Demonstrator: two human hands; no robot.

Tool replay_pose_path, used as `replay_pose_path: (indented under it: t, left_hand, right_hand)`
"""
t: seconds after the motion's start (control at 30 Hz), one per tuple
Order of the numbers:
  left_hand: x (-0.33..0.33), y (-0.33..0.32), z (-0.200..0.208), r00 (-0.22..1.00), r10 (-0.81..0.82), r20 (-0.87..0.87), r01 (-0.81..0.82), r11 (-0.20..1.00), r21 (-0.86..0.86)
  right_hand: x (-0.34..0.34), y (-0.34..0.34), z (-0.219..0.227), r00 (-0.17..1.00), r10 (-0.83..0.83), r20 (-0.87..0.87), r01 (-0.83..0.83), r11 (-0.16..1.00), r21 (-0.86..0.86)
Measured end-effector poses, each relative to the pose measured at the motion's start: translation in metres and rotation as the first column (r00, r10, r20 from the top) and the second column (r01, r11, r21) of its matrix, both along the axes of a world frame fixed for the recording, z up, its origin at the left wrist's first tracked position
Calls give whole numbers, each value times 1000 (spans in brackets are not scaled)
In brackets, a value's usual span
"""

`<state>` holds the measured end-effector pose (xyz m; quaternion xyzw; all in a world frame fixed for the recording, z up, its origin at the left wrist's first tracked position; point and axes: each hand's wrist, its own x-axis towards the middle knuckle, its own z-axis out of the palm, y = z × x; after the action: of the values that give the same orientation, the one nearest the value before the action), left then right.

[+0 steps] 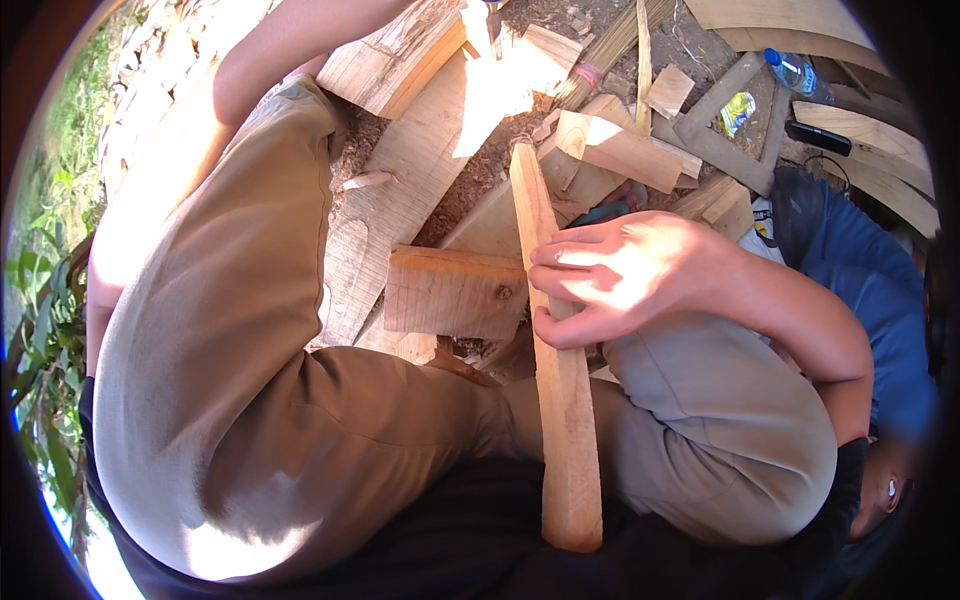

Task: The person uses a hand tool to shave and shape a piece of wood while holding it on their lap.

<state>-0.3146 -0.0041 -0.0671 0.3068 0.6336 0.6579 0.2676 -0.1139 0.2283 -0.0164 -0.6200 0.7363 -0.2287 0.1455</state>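
A long, narrow wooden bar slants across my lap, its thin far end above the wood pieces and its wider near end against my dark top. My right hand is closed on its right side, with the fingertips on the upper face. My left forearm stretches out past the top edge, so the left hand is out of sight. Below the bar's far half lies a short wooden block with a knot. A thick timber block sits near my left forearm, beside a wide flat plank.
Offcuts, such as a pale block, lie among wood shavings. At the far right are a water bottle, a yellow packet, a black phone-like object and curved boards. Another person in a blue garment is close on my right.
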Motion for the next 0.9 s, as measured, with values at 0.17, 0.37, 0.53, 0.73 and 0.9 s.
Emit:
replay_pose_path:
  t: [0.17, 0.37, 0.53, 0.73, 0.9]
  left_hand:
    - [8, 13, 7, 995, -3, -102, -2, 999, -45]
    - [34, 29, 8, 974, -205, 97, 213, 974, -81]
    - [52, 34, -3, 926, -369, 74, 376, 908, -185]
    - [47, 40, -5, 919, -393, -41, 369, 891, -264]
    - [44, 36, -10, 892, -443, -87, 399, 863, -309]
  right_hand:
    - [43, 8, -21, 999, -38, -19, 35, 991, -126]
    - [58, 13, -17, 997, -30, 78, 31, 999, -18]
    - [56, 16, -14, 994, -59, 90, 60, 998, -12]
    - [39, 24, -14, 976, -210, 65, 205, 977, 65]
    - [8, 69, -21, 760, -649, -10, 649, 760, 26]
